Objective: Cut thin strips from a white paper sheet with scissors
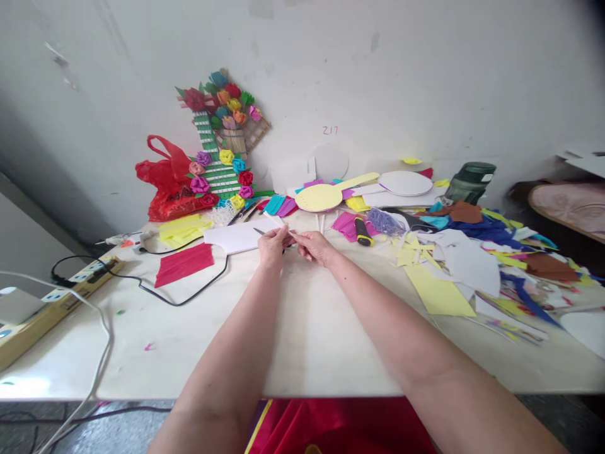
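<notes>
My left hand (273, 244) is closed, pinching a narrow white paper strip (273, 219) that sticks out above its fingers. Close beside it on the right, my right hand (312, 246) is closed in a pinch at the strip's near end, its other fingers curled. A dark pointed blade (258, 231) shows just left of my left hand, and the rest of that tool is mostly hidden behind the fingers. White card (236, 237) lies flat on the table to the left, with red crepe paper (184, 265) in front of it.
Paper scraps (439, 284) crowd the right side, near a dark green bottle (470, 183). A yellow-black utility knife (363, 232) lies beyond my right hand. Paper rounds with handles (319, 197) sit behind. Paper flowers (231, 104) and a red bag (170, 176) stand by the wall. A power strip (89, 284) trails cords at left.
</notes>
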Demonstrator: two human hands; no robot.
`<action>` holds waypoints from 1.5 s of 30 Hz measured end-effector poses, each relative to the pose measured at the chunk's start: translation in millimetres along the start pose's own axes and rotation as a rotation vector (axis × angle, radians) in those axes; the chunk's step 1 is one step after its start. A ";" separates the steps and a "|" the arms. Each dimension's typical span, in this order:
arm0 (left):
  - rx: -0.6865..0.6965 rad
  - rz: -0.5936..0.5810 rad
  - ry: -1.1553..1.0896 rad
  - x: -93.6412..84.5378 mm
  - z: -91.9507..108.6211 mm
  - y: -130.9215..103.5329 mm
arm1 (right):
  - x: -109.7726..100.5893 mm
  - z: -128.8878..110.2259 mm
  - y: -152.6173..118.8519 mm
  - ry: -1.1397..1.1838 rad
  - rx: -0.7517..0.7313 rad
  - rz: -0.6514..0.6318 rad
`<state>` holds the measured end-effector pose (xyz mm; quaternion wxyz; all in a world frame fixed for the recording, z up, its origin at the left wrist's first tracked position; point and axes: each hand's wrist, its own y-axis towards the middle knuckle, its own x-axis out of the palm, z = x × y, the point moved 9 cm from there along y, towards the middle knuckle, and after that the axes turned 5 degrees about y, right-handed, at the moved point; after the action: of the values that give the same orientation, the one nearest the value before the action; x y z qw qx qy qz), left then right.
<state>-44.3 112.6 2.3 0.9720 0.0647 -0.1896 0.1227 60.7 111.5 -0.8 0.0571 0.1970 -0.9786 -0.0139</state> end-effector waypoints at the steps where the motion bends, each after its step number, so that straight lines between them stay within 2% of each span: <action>1: 0.001 -0.003 -0.004 0.0 0.7 -0.2 | -0.5 -0.2 -0.1 0.006 0.001 0.003; 8: 0.017 -0.004 -0.061 -5.1 6.6 0.3 | 0.5 0.0 -3.1 0.047 0.017 -0.081; 14: 0.038 -0.154 0.011 13.8 2.9 -6.6 | -3.6 -6.7 -0.9 -0.003 -0.037 -0.024; 18: 0.039 -0.108 -0.015 8.6 4.4 -4.2 | -5.8 -6.5 -1.4 -0.022 -0.028 -0.012; 22: 0.051 -0.036 -0.044 -1.1 8.6 -0.7 | -1.8 -3.4 -5.9 0.000 0.038 -0.062; 29: 0.035 -0.146 -0.042 14.2 6.4 -8.2 | -0.4 -5.8 -5.0 0.059 0.014 -0.086; 36: 0.036 -0.107 -0.029 7.7 7.3 -3.0 | 0.4 -2.4 -5.7 0.051 0.054 -0.107; 45: 0.024 -0.223 -0.082 11.6 6.1 -1.4 | 10.1 -0.1 -9.6 0.093 0.097 -0.223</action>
<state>-35.6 112.6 12.2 0.9702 0.1018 -0.2195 0.0133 55.1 98.7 -0.1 0.0908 0.3076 -0.9465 0.0365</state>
